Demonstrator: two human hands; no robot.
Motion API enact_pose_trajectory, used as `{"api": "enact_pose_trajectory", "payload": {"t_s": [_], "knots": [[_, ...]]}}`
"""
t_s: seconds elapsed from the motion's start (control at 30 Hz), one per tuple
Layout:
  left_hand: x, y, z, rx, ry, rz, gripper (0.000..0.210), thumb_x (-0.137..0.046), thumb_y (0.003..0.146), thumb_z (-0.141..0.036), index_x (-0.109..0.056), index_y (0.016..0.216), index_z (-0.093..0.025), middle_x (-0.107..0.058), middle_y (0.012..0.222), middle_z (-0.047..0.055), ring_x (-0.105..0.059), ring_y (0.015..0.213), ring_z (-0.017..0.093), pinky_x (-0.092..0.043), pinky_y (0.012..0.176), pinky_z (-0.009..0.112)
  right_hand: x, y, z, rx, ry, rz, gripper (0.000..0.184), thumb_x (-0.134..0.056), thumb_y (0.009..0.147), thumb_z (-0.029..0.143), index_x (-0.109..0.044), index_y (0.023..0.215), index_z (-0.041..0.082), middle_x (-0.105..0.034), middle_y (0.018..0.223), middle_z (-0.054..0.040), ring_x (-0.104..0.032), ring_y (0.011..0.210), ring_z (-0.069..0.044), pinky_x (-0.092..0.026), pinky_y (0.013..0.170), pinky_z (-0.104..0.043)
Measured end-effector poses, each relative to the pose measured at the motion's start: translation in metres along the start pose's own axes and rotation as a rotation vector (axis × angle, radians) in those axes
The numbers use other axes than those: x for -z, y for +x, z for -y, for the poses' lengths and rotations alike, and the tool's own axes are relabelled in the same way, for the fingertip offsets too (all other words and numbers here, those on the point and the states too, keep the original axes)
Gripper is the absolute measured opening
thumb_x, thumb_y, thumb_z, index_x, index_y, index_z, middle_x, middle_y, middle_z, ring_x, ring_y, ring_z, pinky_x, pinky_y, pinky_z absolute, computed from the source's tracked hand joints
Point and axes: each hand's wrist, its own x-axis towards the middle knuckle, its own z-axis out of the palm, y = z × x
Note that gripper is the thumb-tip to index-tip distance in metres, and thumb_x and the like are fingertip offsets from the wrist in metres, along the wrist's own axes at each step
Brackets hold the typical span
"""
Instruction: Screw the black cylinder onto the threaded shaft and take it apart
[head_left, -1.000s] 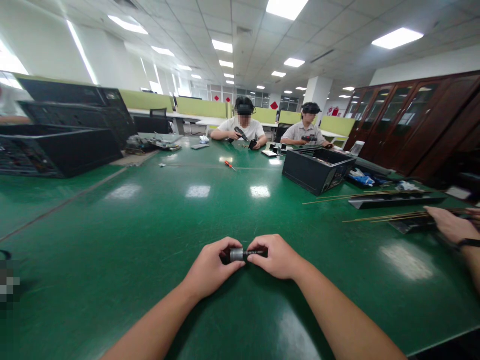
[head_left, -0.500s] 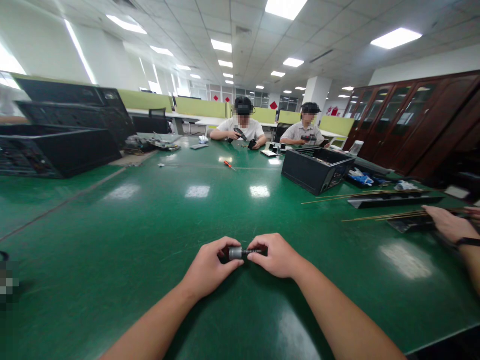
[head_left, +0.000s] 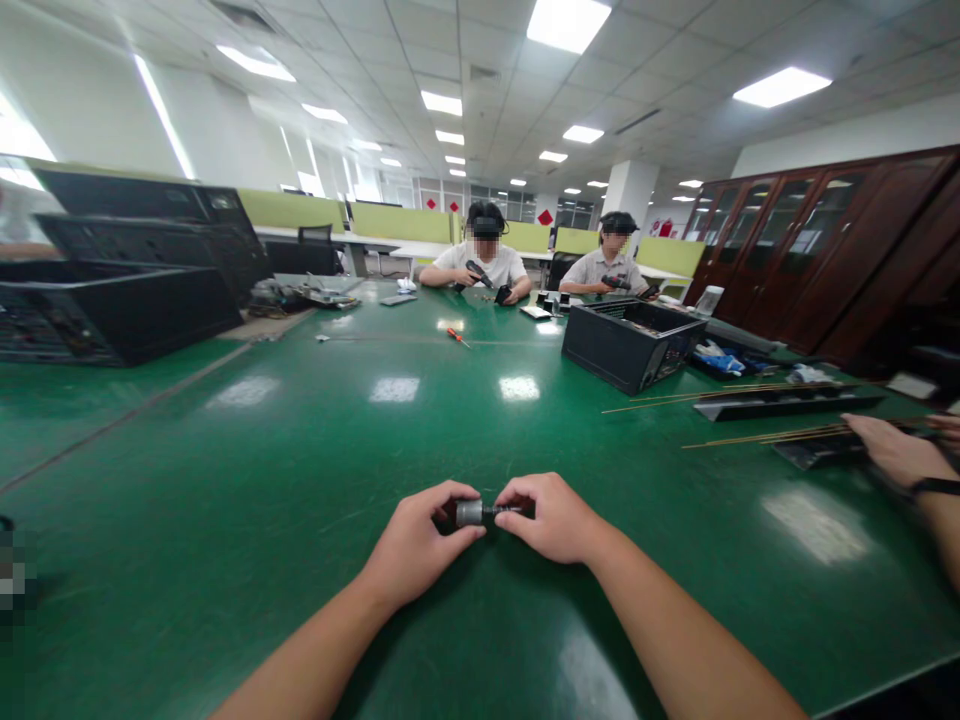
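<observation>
The left hand and the right hand face each other over the green tabletop, in front of the person, with one small part between them. That part is a short grey metal cylinder with a thin, ridged-looking metal shaft coming out of its right end; whether the two are a single piece, I cannot tell.

The relation that matters is the line they make. The shaft's long axis runs sideways from hand to hand, nearly level in the view, and looks in line with the cylinder's own axis. The cylinder lies inside the curl of the left hand, so that hand is nearer to it. Its fingers grip it crosswise — thumb on the near side, fingertips on the far side — and leave the shaft end facing right. The right thumb and forefinger are closed in a pinch on the shaft, just beside the cylinder, and hide the shaft's far end. Whether the part touches the tabletop or is held just above it is unclear.

Farther off, an orange-handled screwdriver lies well apart from both hands, and a black computer case stands open-topped to the right.
</observation>
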Motion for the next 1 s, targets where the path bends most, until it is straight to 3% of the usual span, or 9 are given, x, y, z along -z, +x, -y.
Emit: {"api": "enact_pose_trajectory", "payload": {"t_s": [1.0], "knots": [[-0.0011,0.0008,0.0086,0.016,-0.009,-0.049,0.026,-0.073,0.075,-0.031,-0.069,0.099,-0.025,-0.072,0.090,-0.002,-0.064,0.082,0.018,-0.048,0.076,0.030,0.0065,-0.0011,-0.0020,-0.045,0.057,-0.018,0.011,-0.066,0.084,0.023,-0.073,0.090,0.018,-0.071,0.078,-0.0013,-0.063,0.071,-0.014,-0.046,0.067,-0.024]]}}
